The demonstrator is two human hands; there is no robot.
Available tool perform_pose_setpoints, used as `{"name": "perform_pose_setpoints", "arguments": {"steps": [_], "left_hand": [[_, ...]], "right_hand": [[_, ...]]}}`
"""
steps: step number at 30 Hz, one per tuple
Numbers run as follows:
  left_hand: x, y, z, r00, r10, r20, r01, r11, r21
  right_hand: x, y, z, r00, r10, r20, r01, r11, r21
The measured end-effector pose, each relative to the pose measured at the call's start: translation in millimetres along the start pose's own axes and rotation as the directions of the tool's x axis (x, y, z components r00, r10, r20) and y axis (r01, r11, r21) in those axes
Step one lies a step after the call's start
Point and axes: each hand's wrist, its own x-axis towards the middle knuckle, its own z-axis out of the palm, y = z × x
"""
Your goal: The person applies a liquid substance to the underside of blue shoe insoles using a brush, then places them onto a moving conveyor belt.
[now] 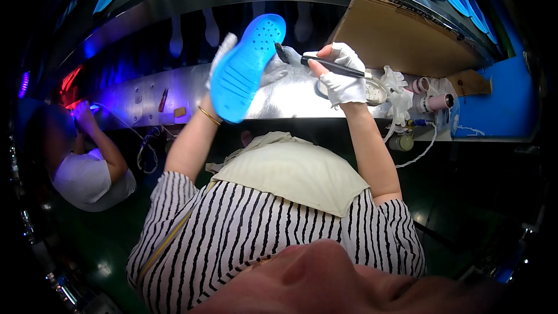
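We see a blue shoe sole, tread side up and tilted with its perforated heel uppermost, raised above the metal bench, and a dark-handled brush whose bristles meet its heel edge.

Matt blue rubbery sole, white cloth gloves, shiny metal bench, brown cardboard.

Dim scene, blue-violet glow; glare on metal bench; fisheye edges dark, bent.
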Motion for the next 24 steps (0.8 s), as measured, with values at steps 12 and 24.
{"name": "perform_pose_setpoints", "arguments": {"steps": [12,24], "left_hand": [[30.8,-71.3,25.5,0.975,0.208,-0.073,-0.194,0.966,0.17],[27.6,-40.5,23.0,0.942,0.33,-0.063,-0.316,0.934,0.167]], "right_hand": [[1.8,-8.1,23.1,0.919,-0.369,0.141,0.391,0.899,-0.197],[-11.0,-4.3,30.6,0.881,-0.395,0.26,0.468,0.808,-0.358]]}}
